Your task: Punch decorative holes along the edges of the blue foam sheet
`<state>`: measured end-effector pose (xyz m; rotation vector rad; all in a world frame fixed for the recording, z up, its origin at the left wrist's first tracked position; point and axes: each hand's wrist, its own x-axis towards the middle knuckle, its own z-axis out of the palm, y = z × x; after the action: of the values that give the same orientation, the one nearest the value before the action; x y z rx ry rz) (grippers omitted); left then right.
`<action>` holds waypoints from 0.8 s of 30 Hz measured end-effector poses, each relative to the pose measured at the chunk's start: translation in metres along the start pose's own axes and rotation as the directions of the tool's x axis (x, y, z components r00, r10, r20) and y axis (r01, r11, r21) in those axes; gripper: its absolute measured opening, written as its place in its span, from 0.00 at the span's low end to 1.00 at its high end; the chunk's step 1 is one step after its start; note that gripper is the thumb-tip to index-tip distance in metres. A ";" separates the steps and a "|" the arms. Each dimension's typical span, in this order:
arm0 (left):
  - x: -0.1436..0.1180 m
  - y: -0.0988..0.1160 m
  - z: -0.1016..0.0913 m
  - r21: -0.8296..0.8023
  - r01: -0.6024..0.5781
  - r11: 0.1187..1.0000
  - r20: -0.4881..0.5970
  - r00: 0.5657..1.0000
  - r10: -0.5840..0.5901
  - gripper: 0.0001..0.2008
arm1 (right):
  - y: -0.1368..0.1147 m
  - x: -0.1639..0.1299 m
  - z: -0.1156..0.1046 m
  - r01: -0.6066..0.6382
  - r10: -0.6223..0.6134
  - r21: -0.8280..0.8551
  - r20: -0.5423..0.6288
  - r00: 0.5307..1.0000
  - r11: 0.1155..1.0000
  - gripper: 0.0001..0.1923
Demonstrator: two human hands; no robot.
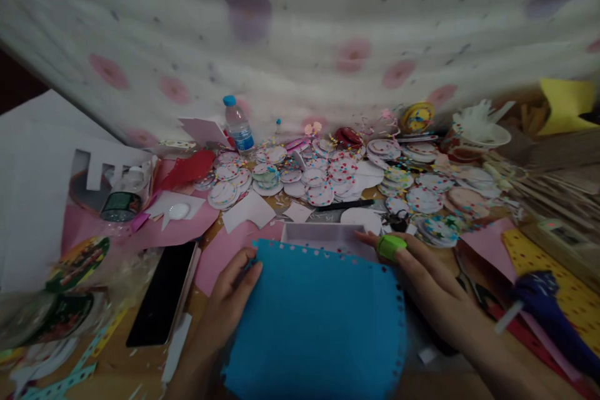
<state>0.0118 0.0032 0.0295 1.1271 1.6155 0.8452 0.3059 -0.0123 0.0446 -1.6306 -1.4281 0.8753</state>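
Note:
A blue sheet of craft paper (319, 325) is held up in front of me, with small notches punched along its top and right edges. My left hand (237, 281) pinches its upper left corner between thumb and fingers. At the upper right corner, my right hand (422, 269) grips a small bright green paper punch (391, 246), its thumb on top. Right behind the sheet lies a shallow white box (323, 231), partly hidden by the paper. Whether the punch's jaw is around the sheet's edge I cannot make out.
Many decorated paper discs (323, 175) cover the back of the table. A water bottle (239, 125) stands behind them. On the left lie a phone (164, 294) and a clear jar (124, 197). Scissors (469, 275) and a blue glue gun (539, 294) lie to the right.

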 end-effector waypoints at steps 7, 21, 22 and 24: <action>-0.009 -0.012 -0.031 -0.050 0.071 0.996 -0.004 0.997 -0.071 0.24 | 0.001 -0.031 0.011 -0.082 0.047 0.195 0.173 0.984 0.977 0.21; 0.086 0.033 0.014 0.073 -0.192 0.979 0.102 0.978 0.184 0.19 | 0.040 0.049 0.007 0.007 -0.013 0.306 0.016 1.000 0.952 0.19; 0.088 0.036 0.011 0.078 -0.197 0.977 0.102 0.977 0.189 0.20 | 0.047 0.046 0.002 0.041 -0.034 0.222 -0.035 0.999 0.974 0.19; 0.088 0.045 0.001 0.092 -0.210 0.973 0.087 0.975 0.203 0.20 | 0.064 0.038 -0.009 0.116 -0.119 -0.029 -0.124 0.985 0.993 0.18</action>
<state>0.0154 0.1011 0.0417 1.4018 1.5088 0.8493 0.3476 0.0202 -0.0079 -1.5713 -1.4345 0.6800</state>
